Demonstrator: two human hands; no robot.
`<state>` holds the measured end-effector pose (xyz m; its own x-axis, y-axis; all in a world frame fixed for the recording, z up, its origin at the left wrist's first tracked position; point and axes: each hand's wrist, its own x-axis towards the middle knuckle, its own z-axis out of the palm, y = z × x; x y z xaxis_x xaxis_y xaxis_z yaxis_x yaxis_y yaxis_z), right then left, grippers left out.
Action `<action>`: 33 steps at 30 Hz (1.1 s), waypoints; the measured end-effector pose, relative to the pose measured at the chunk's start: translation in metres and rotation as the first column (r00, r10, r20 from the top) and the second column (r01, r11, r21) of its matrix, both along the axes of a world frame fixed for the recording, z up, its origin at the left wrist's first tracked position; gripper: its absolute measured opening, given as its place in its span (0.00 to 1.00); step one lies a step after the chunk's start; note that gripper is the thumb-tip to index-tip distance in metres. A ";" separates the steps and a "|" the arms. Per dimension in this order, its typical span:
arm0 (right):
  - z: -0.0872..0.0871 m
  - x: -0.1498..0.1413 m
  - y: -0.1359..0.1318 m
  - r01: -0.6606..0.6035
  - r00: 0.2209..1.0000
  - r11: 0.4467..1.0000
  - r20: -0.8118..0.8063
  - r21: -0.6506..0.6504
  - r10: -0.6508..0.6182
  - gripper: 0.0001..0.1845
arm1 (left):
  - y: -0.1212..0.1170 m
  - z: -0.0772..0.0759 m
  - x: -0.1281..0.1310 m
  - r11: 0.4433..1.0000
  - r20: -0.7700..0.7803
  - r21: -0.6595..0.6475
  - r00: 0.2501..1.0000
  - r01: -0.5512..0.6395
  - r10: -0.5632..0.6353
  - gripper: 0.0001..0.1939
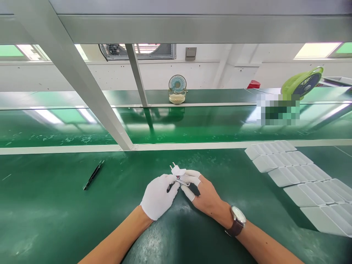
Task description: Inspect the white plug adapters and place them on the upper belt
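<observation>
A white two-pin plug [177, 170] is between my hands, its pins pointing up and away from me. My left hand [158, 197], in a white glove, is closed in a pinch at the plug's lower left. My right hand [207, 194] wears white finger covers and a wristwatch; its fingers are closed on the plug's right side. Small reddish bits and a shiny pale strip [182, 182] show between the fingertips, too small to make out. Fingers hide the plug's lower part.
Black tweezers [94, 175], by their look, lie on the green table [55, 220] at left. White divided trays [299, 172] overlap in a row at right. A metal post [90, 91] rises from the table's back rail. Beyond stand a small fan [177, 88] and a green fan [301, 84].
</observation>
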<state>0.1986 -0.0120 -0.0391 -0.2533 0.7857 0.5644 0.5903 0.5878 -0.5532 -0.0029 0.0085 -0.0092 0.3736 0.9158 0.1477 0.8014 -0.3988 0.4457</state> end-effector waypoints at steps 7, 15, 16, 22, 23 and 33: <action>0.004 0.003 -0.001 -0.003 0.999 0.974 -0.046 -0.226 -0.008 0.15 | 0.004 -0.009 -0.005 0.987 0.120 -0.036 0.980 -0.154 0.157 0.18; -0.003 0.004 0.001 -0.026 0.999 0.958 -0.030 -0.285 0.018 0.27 | 0.007 -0.006 -0.003 0.987 0.056 -0.130 0.994 -0.090 0.098 0.12; -0.003 0.004 0.001 -0.034 0.999 0.957 -0.035 -0.289 0.025 0.28 | 0.007 -0.006 -0.002 0.988 0.058 -0.132 0.994 -0.082 0.090 0.11; -0.003 0.001 0.004 -0.120 0.921 0.872 -0.381 -0.475 -0.081 0.24 | 0.008 0.002 0.002 0.985 0.111 -0.173 0.993 -0.018 0.038 0.10; -0.003 0.000 0.005 -0.180 0.856 0.837 -0.501 -0.516 -0.125 0.23 | 0.008 0.003 0.003 0.983 0.123 -0.183 0.992 -0.011 0.034 0.14; 0.009 -0.005 0.010 -0.663 0.445 0.544 -0.855 -0.514 -0.266 0.19 | -0.004 -0.005 0.006 0.981 0.264 -0.190 0.964 0.034 0.018 0.37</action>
<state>0.1932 -0.0022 -0.0302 -0.2935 0.9441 -0.1498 -0.4605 -0.2770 -0.8434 0.0030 0.0045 -0.0146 0.3523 0.9337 0.0644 0.6426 -0.2913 0.7087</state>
